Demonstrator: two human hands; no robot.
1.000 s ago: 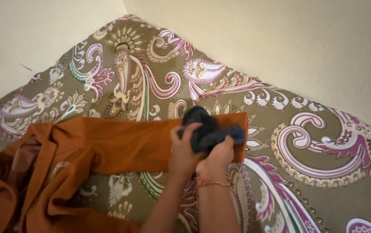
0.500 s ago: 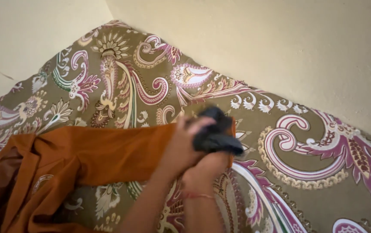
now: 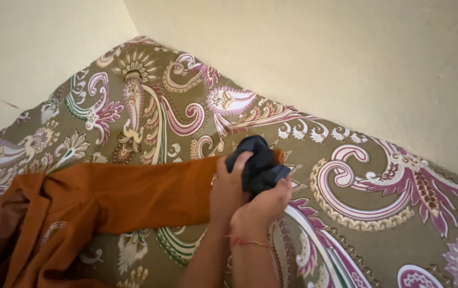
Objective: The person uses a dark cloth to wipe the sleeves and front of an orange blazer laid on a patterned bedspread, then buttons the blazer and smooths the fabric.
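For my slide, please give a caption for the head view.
Both hands, left hand and right hand, grip a dark cloth bundle over an orange garment on a paisley sheet.

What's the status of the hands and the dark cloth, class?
Left hand and right hand both grip the dark cloth. It sits bunched over the orange garment. Nothing in the way.

Paisley bedsheet [image 3: 388, 213] spread below; cream walls [image 3: 346, 58] meeting at corner.
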